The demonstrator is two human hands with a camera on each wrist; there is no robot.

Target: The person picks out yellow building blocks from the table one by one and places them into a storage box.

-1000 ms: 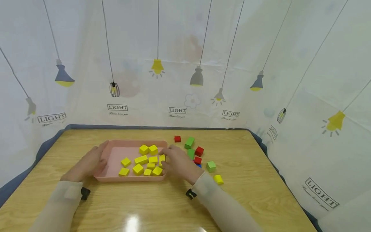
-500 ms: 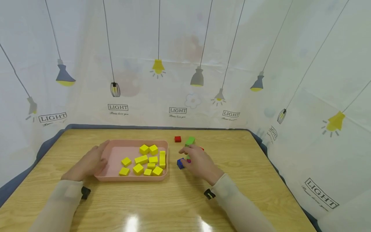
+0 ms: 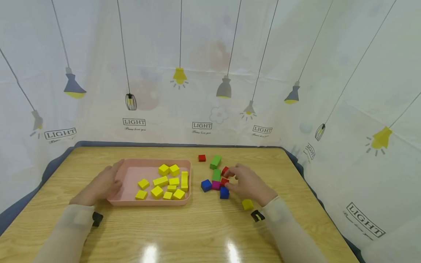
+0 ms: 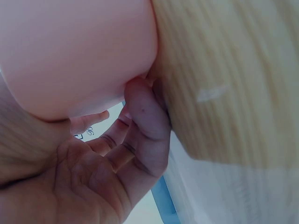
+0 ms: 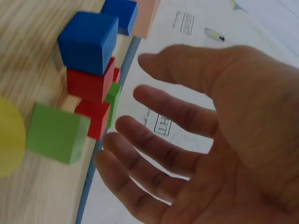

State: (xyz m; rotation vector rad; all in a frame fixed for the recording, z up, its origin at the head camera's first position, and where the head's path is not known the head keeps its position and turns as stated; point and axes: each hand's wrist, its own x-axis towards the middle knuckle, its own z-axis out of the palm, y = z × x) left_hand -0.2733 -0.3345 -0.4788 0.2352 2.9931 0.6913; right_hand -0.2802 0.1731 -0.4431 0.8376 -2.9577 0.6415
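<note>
My left hand grips the left end of a pink tray. In the left wrist view its fingertips tuck against the lower edge of the tray's wall. Several yellow blocks lie in the tray, mostly toward its right half. Over the loose blocks at the right hovers my right hand, fingers spread and holding nothing. Close to its fingertips are a red block and a blue cube. The right wrist view shows a light green cube standing below the fingers; the hand hides it in the head view.
A yellow block lies under the right wrist. Left of the hand are another blue cube, a magenta block and two green blocks. Farther back sits a red block. A printed curtain hangs behind the wooden table.
My right hand has left a yellow block standing along the tray's right wall and moved right, passing over the loose blocks. The left hand and the tray have stayed put.
</note>
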